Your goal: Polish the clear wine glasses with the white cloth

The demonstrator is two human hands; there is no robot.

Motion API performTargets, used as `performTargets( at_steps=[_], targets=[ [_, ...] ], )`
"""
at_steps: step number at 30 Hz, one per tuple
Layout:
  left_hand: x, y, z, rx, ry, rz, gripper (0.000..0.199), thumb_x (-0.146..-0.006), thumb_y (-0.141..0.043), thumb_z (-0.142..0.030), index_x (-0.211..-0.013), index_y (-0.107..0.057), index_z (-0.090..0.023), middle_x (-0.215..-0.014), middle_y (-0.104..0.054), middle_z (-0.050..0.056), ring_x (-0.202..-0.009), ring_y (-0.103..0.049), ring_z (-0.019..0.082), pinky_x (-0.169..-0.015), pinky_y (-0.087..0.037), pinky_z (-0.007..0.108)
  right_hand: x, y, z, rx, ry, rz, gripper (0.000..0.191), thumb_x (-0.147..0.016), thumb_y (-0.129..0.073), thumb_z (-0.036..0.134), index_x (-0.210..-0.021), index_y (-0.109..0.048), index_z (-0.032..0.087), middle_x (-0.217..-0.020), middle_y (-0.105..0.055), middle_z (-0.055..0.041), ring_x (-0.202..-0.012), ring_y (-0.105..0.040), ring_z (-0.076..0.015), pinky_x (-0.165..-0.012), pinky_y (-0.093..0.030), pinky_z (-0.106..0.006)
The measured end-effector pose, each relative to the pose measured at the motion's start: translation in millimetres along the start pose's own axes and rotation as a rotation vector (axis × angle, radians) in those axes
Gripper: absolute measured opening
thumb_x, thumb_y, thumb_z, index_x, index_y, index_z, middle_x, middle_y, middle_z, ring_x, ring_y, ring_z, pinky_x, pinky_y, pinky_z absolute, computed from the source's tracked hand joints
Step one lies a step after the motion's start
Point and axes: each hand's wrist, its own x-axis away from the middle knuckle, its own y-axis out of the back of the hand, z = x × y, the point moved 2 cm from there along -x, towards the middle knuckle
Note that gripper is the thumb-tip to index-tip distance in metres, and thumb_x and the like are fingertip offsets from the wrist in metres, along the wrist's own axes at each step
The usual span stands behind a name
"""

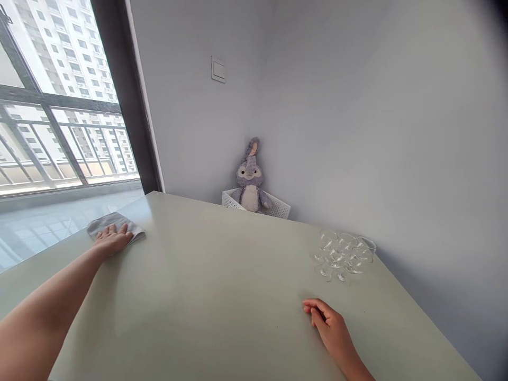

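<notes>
Where the pale table (pixel 206 275) comes nearest, the right hand (pixel 327 325) rests loosely curled on it, grasping nothing. Beyond that hand stand clustered clear glasses (pixel 343 254), near the right edge. Toward the far left corner, the left hand (pixel 113 239) lies spread, unclenched, pressing flat on a grey cloth (pixel 105 221) that rests on the tabletop.

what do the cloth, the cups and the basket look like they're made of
Cloth: soft matte fabric, perhaps microfibre; it lies flat with a limp, folded edge. Cups: clear, glossy glass or possibly plastic; the table shows through them. Basket: probably white plastic, with a smooth look and rows of small punched holes, though painted metal is possible.
</notes>
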Motion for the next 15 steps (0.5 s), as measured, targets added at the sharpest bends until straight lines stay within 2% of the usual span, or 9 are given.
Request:
performTargets(
  at_steps=[3, 5, 7, 10, 15],
  targets=[
    [9.5, 0.9, 16.0, -0.015, 0.085, 0.031, 0.056, -0.087, -0.016, -0.041, -0.136, -0.022, -0.013, -0.143, -0.023, 0.012, -0.131, -0.012, 0.029, -0.100, -0.017, 0.040, -2.0, -2.8, 2.2, 0.012, 0.010, -0.012, 0.023, -0.071, -0.048, 0.033, -0.081, -0.066, 0.023, -0.073, -0.066, -0.0025, -0.053, -0.054, -0.0139, -0.054, -0.045, -0.024],
    [14.5, 0.2, 12.6, -0.012, 0.091, 0.043, 0.056, -0.087, -0.014, -0.041, -0.136, -0.022, -0.014, -0.143, -0.024, 0.010, -0.131, -0.012, 0.028, -0.100, -0.018, 0.040, -2.8, -4.8, 4.9, 0.029, 0.019, -0.018, 0.022, -0.071, -0.049, 0.032, -0.080, -0.066, 0.023, -0.072, -0.066, -0.0021, -0.055, -0.055, -0.0143, -0.053, -0.044, -0.024],
    [19.4, -1.2, -0.4, 0.002, 0.059, 0.047, 0.056, -0.087, -0.017, -0.041, -0.135, -0.023, -0.014, -0.142, -0.027, 0.010, -0.131, -0.012, 0.029, -0.100, -0.018, 0.041, -3.3, -6.8, 7.2, 0.051, 0.020, -0.015, 0.022, -0.071, -0.048, 0.031, -0.080, -0.066, 0.023, -0.073, -0.066, -0.0015, -0.057, -0.056, -0.0147, -0.054, -0.044, -0.024],
    [29.1, -5.7, -35.6, 0.039, -0.068, 0.046, 0.056, -0.086, -0.024, -0.038, -0.134, -0.026, -0.011, -0.141, -0.028, 0.012, -0.131, -0.012, 0.030, -0.100, -0.017, 0.042, -3.1, -8.6, 9.1, 0.067, 0.024, -0.005, 0.023, -0.072, -0.046, 0.030, -0.080, -0.066, 0.023, -0.073, -0.066, -0.0009, -0.059, -0.056, -0.0155, -0.053, -0.043, -0.025],
    [57.5, -21.9, -121.2, 0.119, -0.405, 0.045, 0.057, -0.082, -0.038, -0.036, -0.130, -0.033, -0.007, -0.138, -0.030, 0.018, -0.130, -0.016, 0.034, -0.101, -0.018, 0.045, -1.8, -7.4, 12.8, 0.052, 0.074, -0.022, 0.023, -0.071, -0.045, 0.029, -0.077, -0.066, 0.023, -0.071, -0.066, -0.0008, -0.061, -0.058, -0.0166, -0.056, -0.043, -0.027]
  ],
)
